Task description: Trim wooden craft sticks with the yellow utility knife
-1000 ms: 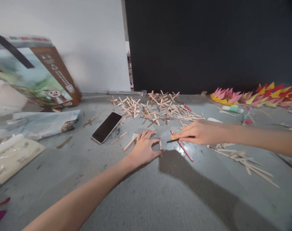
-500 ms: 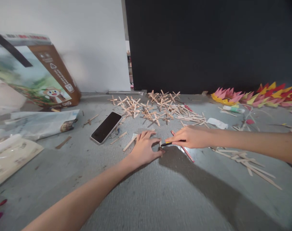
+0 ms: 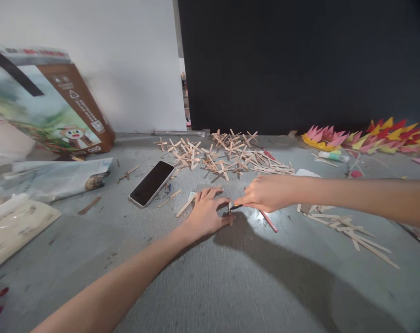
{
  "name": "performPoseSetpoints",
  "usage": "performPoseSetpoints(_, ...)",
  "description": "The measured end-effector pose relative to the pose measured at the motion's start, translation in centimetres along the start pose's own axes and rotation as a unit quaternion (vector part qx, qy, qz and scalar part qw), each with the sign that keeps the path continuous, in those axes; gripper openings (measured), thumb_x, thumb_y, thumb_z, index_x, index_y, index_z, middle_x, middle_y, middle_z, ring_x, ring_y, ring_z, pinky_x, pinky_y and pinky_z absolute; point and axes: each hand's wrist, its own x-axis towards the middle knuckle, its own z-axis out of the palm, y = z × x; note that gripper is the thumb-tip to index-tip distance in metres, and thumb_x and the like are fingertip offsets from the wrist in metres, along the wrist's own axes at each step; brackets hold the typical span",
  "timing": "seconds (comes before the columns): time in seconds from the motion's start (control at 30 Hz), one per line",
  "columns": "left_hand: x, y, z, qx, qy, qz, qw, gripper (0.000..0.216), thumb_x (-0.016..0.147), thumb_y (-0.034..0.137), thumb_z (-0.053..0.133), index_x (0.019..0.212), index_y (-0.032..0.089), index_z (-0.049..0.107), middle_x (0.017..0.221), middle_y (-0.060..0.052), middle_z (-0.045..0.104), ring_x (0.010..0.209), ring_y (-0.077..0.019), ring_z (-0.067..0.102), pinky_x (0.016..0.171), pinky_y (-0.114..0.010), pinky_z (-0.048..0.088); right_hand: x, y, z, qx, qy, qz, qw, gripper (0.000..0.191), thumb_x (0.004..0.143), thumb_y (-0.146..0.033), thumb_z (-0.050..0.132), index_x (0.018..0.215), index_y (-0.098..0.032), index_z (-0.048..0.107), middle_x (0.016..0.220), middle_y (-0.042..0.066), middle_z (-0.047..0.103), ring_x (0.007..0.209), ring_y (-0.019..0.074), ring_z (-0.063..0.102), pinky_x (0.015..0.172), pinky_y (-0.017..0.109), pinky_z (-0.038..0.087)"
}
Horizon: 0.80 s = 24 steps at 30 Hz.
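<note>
My left hand point(image 3: 207, 210) rests on the table with thumb and forefinger curved around a short piece of wooden craft stick point(image 3: 229, 207), pinned upright in view between the fingertips. In my right hand point(image 3: 260, 194) is a slim black tool with a yellow part point(image 3: 236, 206), which looks like a craft knife. Its tip meets the stick piece; the blade itself is too small to make out. Beneath my right hand lies a reddish pencil point(image 3: 269, 222), partly covered. More pale craft sticks point(image 3: 186, 205) lie just left of my left hand.
A phone point(image 3: 152, 183) lies left of my hands. Behind them is a heap of crossed craft sticks point(image 3: 213, 155); loose sticks point(image 3: 351, 231) lie at right. Colourful paper crowns point(image 3: 324, 138) and a glue stick point(image 3: 333, 156) are far right. A printed box point(image 3: 74, 111) and plastic bags point(image 3: 19, 226) occupy the left.
My right hand has shifted slightly left and tilted, bringing the tool's tip closer over the stick piece. My left hand stays in place.
</note>
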Motion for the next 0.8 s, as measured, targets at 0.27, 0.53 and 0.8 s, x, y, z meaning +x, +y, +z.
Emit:
performPoseSetpoints(0.27, 0.0, 0.0, -0.1, 0.007, 0.003, 0.004, 1.000, 0.043, 0.079, 0.051, 0.085, 0.117, 0.033, 0.077, 0.148, -0.008, 0.058, 0.140, -0.0343, 0.045, 0.112, -0.052, 0.036, 2.8, -0.3, -3.1, 0.038, -0.089, 0.012, 0.995, 0.031, 0.099, -0.020, 0.054, 0.116, -0.018, 0.080, 0.073, 0.008, 0.073, 0.055, 0.0171, 0.052, 0.053, 0.031, 0.022)
performPoseSetpoints(0.53, -0.4, 0.8, 1.1, 0.033, 0.053, -0.022, 0.998, 0.036, 0.079, 0.049, 0.085, 0.112, 0.035, 0.078, 0.142, -0.006, 0.063, 0.133, -0.0355, 0.049, 0.109, -0.056, 0.032, 3.1, -2.4, -3.2, 0.076, -0.105, 0.133, 0.983, 0.027, 0.092, -0.016, 0.054, 0.097, -0.014, 0.081, 0.073, 0.011, 0.073, 0.056, 0.0182, 0.055, 0.052, 0.031, 0.025)
performPoseSetpoints(0.8, 0.2, -0.5, 0.3, 0.029, -0.004, 0.007, 1.000, 0.041, 0.080, 0.057, 0.083, 0.116, 0.038, 0.078, 0.150, -0.005, 0.058, 0.139, -0.0366, 0.045, 0.108, -0.055, 0.034, 3.7, -0.1, -3.6, -0.005, -0.099, -0.053, 0.994, 0.031, 0.089, -0.014, 0.058, 0.108, -0.020, 0.081, 0.070, 0.006, 0.070, 0.056, 0.0180, 0.049, 0.057, 0.033, 0.022)
